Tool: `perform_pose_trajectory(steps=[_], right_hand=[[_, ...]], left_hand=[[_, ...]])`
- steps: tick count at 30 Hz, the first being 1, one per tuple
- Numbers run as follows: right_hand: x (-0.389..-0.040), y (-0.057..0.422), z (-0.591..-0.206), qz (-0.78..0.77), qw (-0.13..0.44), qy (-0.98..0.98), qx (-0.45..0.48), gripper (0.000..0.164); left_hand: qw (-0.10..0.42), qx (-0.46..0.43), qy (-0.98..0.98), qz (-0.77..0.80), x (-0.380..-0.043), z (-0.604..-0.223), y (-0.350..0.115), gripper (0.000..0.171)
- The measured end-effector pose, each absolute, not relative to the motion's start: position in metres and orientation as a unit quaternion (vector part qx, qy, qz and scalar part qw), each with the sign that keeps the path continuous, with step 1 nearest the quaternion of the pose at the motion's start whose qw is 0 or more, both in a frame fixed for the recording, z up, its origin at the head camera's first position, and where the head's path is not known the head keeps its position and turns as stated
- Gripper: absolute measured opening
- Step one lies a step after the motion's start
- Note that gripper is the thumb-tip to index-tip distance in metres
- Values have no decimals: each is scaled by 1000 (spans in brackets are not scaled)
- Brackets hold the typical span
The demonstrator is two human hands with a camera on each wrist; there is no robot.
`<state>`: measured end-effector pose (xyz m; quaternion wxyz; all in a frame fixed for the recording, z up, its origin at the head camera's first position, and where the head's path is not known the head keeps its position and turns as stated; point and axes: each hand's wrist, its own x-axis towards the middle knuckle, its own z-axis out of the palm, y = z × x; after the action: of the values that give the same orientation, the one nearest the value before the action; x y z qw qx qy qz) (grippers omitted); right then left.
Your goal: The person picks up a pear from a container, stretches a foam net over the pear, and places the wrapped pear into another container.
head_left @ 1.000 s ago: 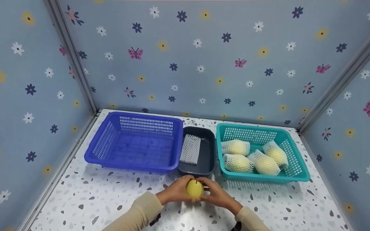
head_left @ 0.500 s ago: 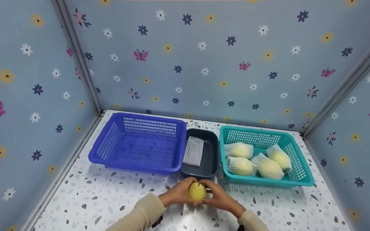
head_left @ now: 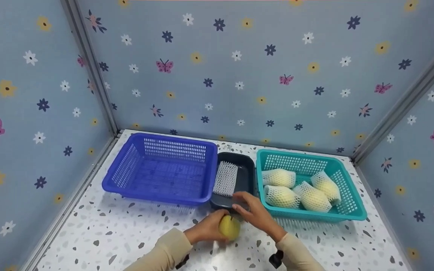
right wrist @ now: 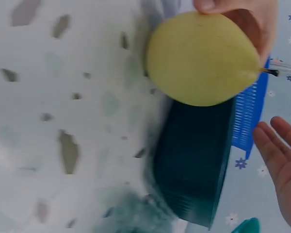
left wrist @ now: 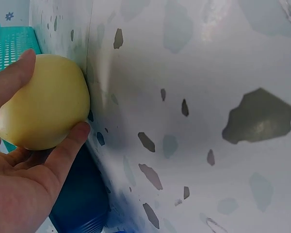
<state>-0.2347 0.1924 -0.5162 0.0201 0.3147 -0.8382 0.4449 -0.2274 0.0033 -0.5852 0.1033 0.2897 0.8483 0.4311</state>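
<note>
A yellow pear (head_left: 229, 227) with a short dark stem stands upright at the table's front middle. My left hand (head_left: 208, 227) grips it from the left, thumb and fingers round its side, as the left wrist view shows. The right hand (head_left: 255, 213) is apart from the pear, its fingers loosely extended over the front of a dark tray (head_left: 245, 180). In that tray lies a white foam net sleeve (head_left: 225, 178). The right wrist view shows the pear (right wrist: 201, 58) close up and the right fingers (right wrist: 271, 141) holding nothing.
A blue basket (head_left: 159, 197) with nothing in it stands left of the tray. To the right, a teal basket (head_left: 315, 215) holds several pears in foam nets (head_left: 281, 196). Flower-patterned panels (head_left: 217, 75) wall the speckled table (head_left: 138, 233) at the back and sides.
The right hand has let go of the pear and moved up toward the dark tray. The left hand keeps the pear in nearly the same place.
</note>
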Motion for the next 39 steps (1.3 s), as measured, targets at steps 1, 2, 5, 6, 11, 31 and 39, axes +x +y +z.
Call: perform_pose_trajectory(steps=[1,2,5,6,11,31,39], right_hand=[[-239,191,-515,445,22,-841,306,31],[-243,190,-514,444,26,-845,297,31],[-256,185,-510,444,29,-850,281,30],[-261,185,-513,436,33,-855,279,31],[-285,181,-519,362,43,-888,281,31],[-322,167,-562,170,40,-946,272,35],[-326,167,-574,159,-45,-960,225,46]], left_hand=[[104,289,848,432,-227,-585,3,69],[106,288,848,433,-227,-585,3,69],[104,291,849,430,-227,-585,3,70],[103,292,849,429,-227,-585,3,70],[98,300,847,427,-226,-585,2,71],[119,292,848,425,-225,-584,3,74],[121,286,853,420,-225,-585,5,73]])
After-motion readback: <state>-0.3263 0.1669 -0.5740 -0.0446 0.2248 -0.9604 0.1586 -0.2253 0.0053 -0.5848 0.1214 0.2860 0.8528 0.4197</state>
